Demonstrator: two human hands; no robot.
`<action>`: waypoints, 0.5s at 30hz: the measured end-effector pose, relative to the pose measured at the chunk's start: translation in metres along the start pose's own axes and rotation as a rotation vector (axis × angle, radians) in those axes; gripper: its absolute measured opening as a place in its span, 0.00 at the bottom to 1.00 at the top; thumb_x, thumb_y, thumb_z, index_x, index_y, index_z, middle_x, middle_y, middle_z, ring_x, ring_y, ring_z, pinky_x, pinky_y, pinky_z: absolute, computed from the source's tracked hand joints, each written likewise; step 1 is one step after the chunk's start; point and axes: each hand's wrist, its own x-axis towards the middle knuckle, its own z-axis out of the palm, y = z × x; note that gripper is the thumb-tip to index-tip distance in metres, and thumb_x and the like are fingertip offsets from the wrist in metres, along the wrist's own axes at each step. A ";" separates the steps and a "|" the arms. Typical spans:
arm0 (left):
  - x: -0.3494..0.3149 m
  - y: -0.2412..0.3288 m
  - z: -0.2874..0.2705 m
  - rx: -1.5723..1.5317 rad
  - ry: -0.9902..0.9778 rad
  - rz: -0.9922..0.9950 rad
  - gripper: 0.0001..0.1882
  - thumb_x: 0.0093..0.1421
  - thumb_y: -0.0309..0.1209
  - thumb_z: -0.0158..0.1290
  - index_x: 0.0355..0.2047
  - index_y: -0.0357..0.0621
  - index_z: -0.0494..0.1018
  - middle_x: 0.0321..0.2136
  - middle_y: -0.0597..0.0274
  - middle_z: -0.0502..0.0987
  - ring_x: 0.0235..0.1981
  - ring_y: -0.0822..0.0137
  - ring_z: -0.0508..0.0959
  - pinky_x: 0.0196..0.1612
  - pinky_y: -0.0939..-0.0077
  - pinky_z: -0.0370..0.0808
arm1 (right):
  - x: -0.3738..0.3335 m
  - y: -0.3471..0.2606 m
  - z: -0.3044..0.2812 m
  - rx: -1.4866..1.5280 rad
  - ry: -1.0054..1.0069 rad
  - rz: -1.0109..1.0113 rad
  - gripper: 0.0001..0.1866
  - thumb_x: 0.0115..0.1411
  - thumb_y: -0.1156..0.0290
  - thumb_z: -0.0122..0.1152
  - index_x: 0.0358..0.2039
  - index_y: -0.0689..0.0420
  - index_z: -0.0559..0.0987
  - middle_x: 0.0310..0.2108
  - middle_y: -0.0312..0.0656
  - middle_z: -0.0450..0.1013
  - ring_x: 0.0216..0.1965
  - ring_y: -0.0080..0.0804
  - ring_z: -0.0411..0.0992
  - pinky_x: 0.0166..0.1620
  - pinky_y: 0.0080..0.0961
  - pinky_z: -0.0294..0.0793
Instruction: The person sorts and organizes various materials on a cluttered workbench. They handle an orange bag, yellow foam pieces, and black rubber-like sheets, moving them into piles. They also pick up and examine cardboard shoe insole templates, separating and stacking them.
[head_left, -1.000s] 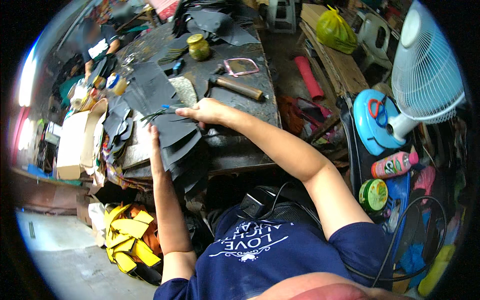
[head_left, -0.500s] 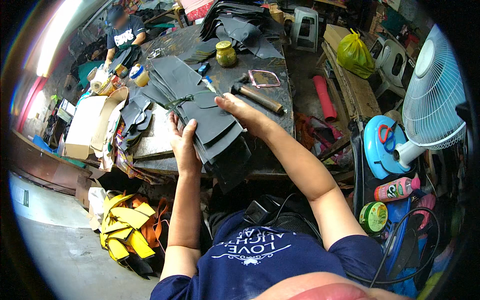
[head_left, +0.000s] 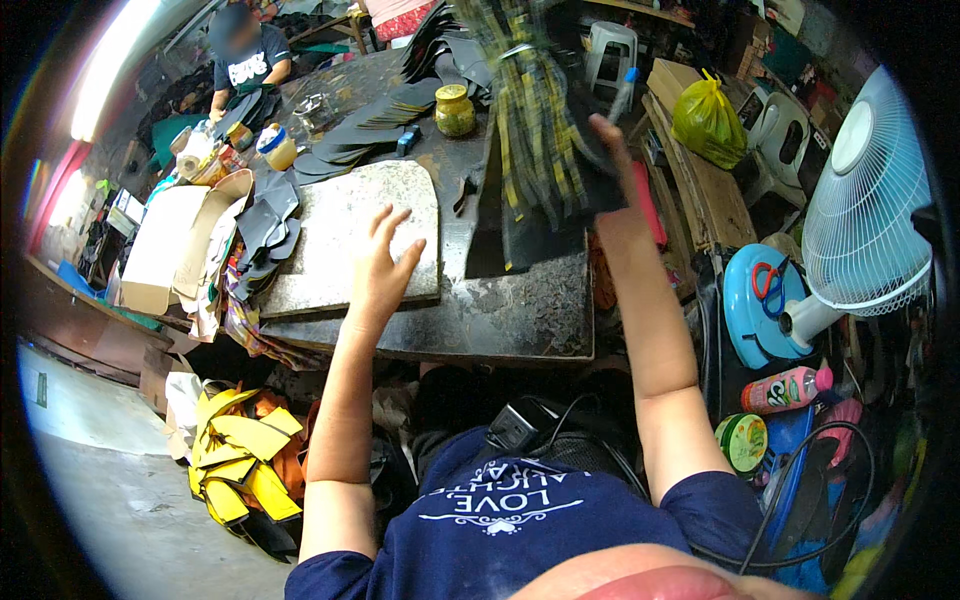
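Note:
In my right hand [head_left: 622,175], raised over the right side of the table, is a bundle of dark flat sheets [head_left: 535,150] with yellowish edges, gathered and tied near its upper part. Motion blurs the bundle, and part of the grip is hidden behind it. A blue-tipped, pen-like thing [head_left: 625,92] sticks up beside that hand; I cannot tell whether the fingers hold it. My left hand [head_left: 382,265] is empty, fingers spread, above the right edge of a pale speckled slab [head_left: 345,220] on the table.
More dark sheets [head_left: 355,140] lie fanned across the dark table [head_left: 480,315]. Beyond the slab stand a yellow-lidded jar [head_left: 455,110] and a blue-lidded jar [head_left: 277,147]. A co-worker [head_left: 250,60] sits at the far left. A white fan [head_left: 860,190] stands to the right.
My left hand has let go of the bundle and opened. My right hand has carried the bundle up and right, turning it; the slab is uncovered, and the hammer and pink frame are now hidden.

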 end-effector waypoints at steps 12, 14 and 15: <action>-0.021 -0.013 0.026 0.264 0.058 0.125 0.17 0.57 0.36 0.55 0.42 0.39 0.72 0.52 0.46 0.69 0.52 0.47 0.69 0.53 0.60 0.68 | 0.085 -0.055 -0.072 -0.015 -0.316 -0.054 0.18 0.59 0.57 0.57 0.40 0.58 0.80 0.37 0.42 0.79 0.37 0.33 0.77 0.44 0.30 0.77; -0.020 -0.011 0.024 0.253 0.064 0.122 0.16 0.57 0.36 0.56 0.41 0.39 0.73 0.50 0.48 0.70 0.51 0.48 0.69 0.53 0.60 0.68 | 0.113 -0.052 -0.084 0.048 -0.230 0.012 0.18 0.60 0.57 0.55 0.41 0.58 0.80 0.38 0.42 0.79 0.38 0.32 0.77 0.45 0.30 0.76; -0.020 -0.011 0.024 0.245 0.061 0.118 0.16 0.57 0.36 0.56 0.41 0.39 0.73 0.50 0.48 0.70 0.51 0.48 0.69 0.53 0.60 0.68 | 0.128 -0.049 -0.088 0.117 -0.157 0.067 0.18 0.61 0.57 0.55 0.41 0.58 0.80 0.39 0.42 0.78 0.39 0.32 0.77 0.46 0.31 0.75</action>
